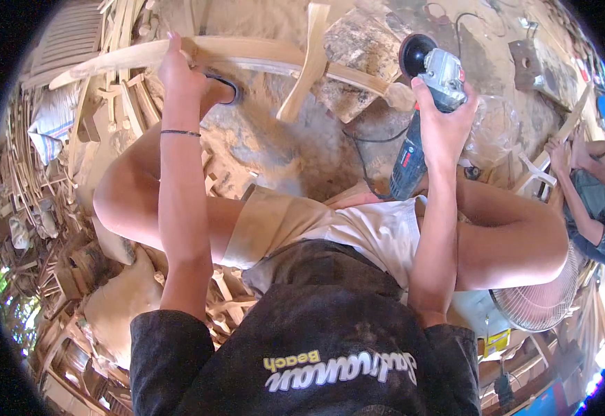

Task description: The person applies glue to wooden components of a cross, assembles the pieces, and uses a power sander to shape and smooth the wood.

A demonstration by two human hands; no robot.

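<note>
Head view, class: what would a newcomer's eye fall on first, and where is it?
Probably the blue-and-grey angle grinder in the right hand, right of centre, its round disc at the top. Next comes the long pale piece of wood across the upper left, gripped by the left hand. A round fan stands out at lower right, partly behind the knee.

Dusty brown floor (271, 149), heaped wood scraps (28, 184), caged fan (541, 295), daylight (32, 312) lower left.

Black short-sleeved T-shirt (302, 312), white and yellow lettering (344, 373), pale shorts (378, 229), thin dark wristband (181, 132)
</note>
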